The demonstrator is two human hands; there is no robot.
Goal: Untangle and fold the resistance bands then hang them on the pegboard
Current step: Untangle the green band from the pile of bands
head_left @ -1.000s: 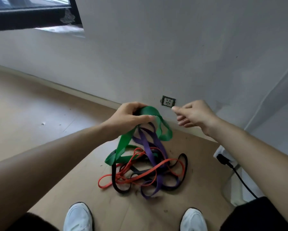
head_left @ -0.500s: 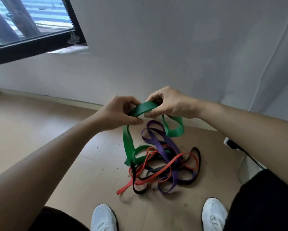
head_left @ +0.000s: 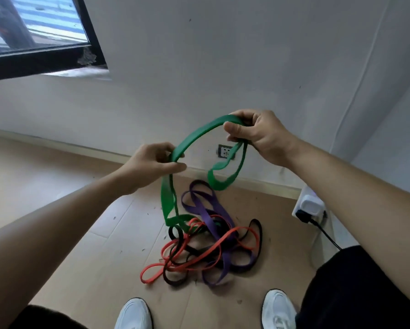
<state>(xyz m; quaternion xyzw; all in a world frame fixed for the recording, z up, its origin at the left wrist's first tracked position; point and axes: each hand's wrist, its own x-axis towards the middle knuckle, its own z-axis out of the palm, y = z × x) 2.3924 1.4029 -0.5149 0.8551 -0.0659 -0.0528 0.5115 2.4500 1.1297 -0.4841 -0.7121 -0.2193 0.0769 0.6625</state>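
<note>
At the upper left, a black-framed glass window (head_left: 32, 32) sits in the white painted wall (head_left: 223, 55), and below it the pale wood-look floor (head_left: 56, 186) runs toward you. Your left hand (head_left: 149, 165) is raised over that floor, thumb and fingers pinching the wide green rubber resistance band (head_left: 199, 131). From that pinch, one stretch of the green band drops to the floor, where its lower end lies in the tangle. Another stretch arches up and to the right.

At the bottom edge you see your left white sneaker (head_left: 133, 314). Just beyond it the tangle lies on the floor. A thin red-orange rubber band (head_left: 143, 277) reaches farthest left. A narrow black rubber band (head_left: 259, 236) loops through it and out to the right. A flat purple rubber band (head_left: 199, 206) crosses both, with one of its loops rising at the back of the pile. All three are interlaced with each other and with the green band's lower end.

A dark wall socket (head_left: 225, 151) sits low on the wall, partly crossed by the green band. Your right hand (head_left: 263, 136) is higher than the left, its fingers curled around the top of the green arch, and a loose green loop hangs below it. Your right white sneaker (head_left: 278, 309) is at the bottom edge. By the wall at the right, a white plug adapter (head_left: 309, 205) holds a black plug and cable (head_left: 327, 236).
</note>
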